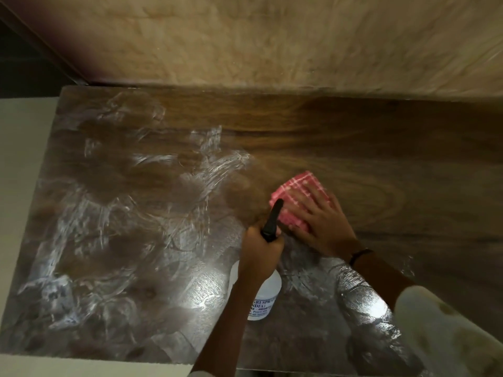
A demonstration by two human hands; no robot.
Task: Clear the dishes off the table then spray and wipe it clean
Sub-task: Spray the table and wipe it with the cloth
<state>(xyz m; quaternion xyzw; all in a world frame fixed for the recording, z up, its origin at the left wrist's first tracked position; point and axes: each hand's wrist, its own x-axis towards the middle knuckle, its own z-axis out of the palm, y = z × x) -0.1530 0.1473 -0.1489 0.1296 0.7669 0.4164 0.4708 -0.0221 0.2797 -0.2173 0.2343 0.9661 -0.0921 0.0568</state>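
Tabletop (pixel 353 137) is seen from above: dark wood grain, bare of dishes, covered on the side left of the cloth with whitish smeared streaks (pixel 114 213) and glare patches. Red-and-white checked cloth (pixel 296 197) is laid flat on the tabletop, folded, roughly at centre. Right hand (pixel 321 224) is pressed palm-down on the cloth, fingers spread flat over its near half; a dark band (pixel 359 254) is worn on that wrist, a pale sleeve (pixel 441 330) further back. Spray bottle (pixel 265 297) is held just left of the cloth: left hand (pixel 261 248) is wrapped closed around its neck, black nozzle (pixel 273 219) pointed away from the person, its tip overlapping the cloth's left edge in view. Bottle body is translucent white with a blue-printed label, only partly legible. Whether the bottle is resting on the tabletop or held above it cannot be told. Beige veined wall (pixel 272 42) is behind the table's far edge. Frame is motion-blurred.
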